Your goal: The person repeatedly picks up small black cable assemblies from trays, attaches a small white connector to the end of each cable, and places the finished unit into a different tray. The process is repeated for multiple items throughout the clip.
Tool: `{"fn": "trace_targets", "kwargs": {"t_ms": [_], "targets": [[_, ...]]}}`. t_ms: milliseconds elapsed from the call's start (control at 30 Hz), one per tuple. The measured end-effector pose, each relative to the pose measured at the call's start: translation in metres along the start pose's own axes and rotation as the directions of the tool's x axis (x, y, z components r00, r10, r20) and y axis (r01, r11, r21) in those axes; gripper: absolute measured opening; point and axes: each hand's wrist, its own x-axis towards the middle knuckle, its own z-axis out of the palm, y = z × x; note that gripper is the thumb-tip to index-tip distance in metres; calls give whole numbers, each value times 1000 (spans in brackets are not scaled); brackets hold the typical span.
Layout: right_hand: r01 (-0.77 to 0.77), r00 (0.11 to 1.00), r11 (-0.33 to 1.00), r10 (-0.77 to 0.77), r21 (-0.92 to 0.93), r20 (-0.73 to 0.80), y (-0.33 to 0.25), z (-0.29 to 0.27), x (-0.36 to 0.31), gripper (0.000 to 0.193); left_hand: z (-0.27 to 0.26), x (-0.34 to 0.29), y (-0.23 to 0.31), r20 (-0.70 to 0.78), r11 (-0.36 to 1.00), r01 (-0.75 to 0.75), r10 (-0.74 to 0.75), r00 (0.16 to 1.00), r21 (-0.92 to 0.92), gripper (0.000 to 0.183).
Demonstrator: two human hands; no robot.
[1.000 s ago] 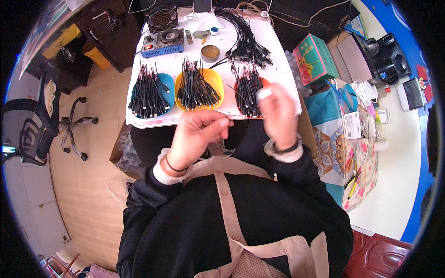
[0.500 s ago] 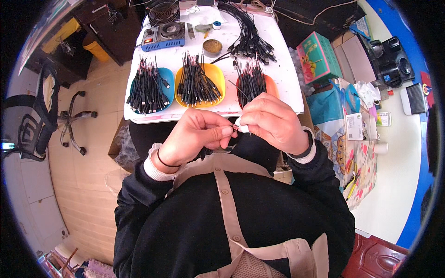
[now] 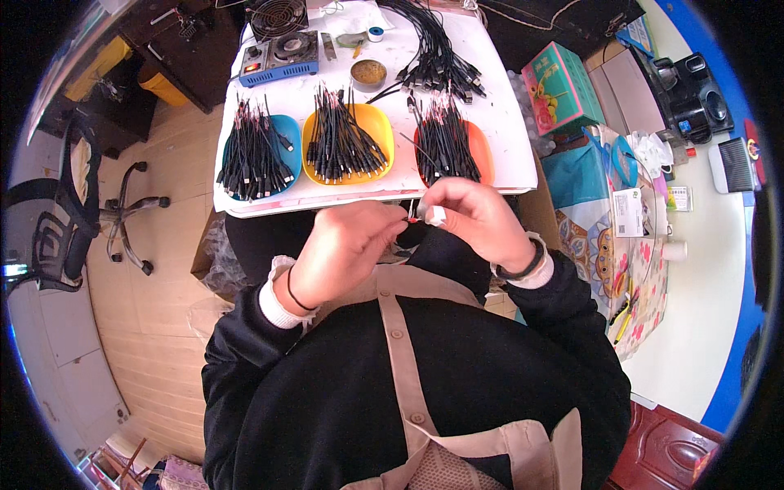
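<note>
My left hand (image 3: 345, 245) is closed in a pinch just beyond the table's near edge. A thin cable's end (image 3: 412, 220) with a reddish tip sticks out of its fingertips; the rest of the cable is hidden. Thumb and index finger of my right hand (image 3: 482, 222) meet at that same end, and a white covering sits on the thumb tip. What the right fingers pinch is too small to make out. Past my hands, black cables with bared ends fill a blue tray (image 3: 291, 131), a yellow tray (image 3: 387, 135) and an orange tray (image 3: 484, 155).
Farther back on the white table (image 3: 343, 196) stand a blue-fronted soldering station (image 3: 282, 69), a small fan (image 3: 278, 18), a round tin (image 3: 368, 75) and a solder spool (image 3: 376, 33). More black cables (image 3: 441, 61) lie at right. A green-pink box (image 3: 562, 88) is beside the table.
Both hands have shifted slightly, and the right fingers have turned so the white-covered thumb now faces up. The reddish wire tip shows between the hands. The view has tilted a little.
</note>
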Motion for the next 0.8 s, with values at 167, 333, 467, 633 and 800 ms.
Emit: {"fn": "trace_targets", "kwargs": {"t_ms": [167,333,467,633,800], "targets": [[567,705,352,-675,-745,218,-17,2,-8,31,0,-5,0,166,796,377,-340,926,-473,13],[539,717,333,-663,-773,214,-14,12,-10,24,3,-9,3,158,856,327,-287,945,-402,17],[-28,997,975,12,-221,-74,-3,17,-13,11,9,-15,1,94,828,-338,332,938,447,44],[-112,993,985,108,-134,-40,2,16,-10,16,14,-18,-11,-5,1000,-11,11,1000,-6,21],[516,786,419,-578,-747,219,-5,11,-12,30,10,-18,-17,168,781,347,-305,937,-519,10]]}}
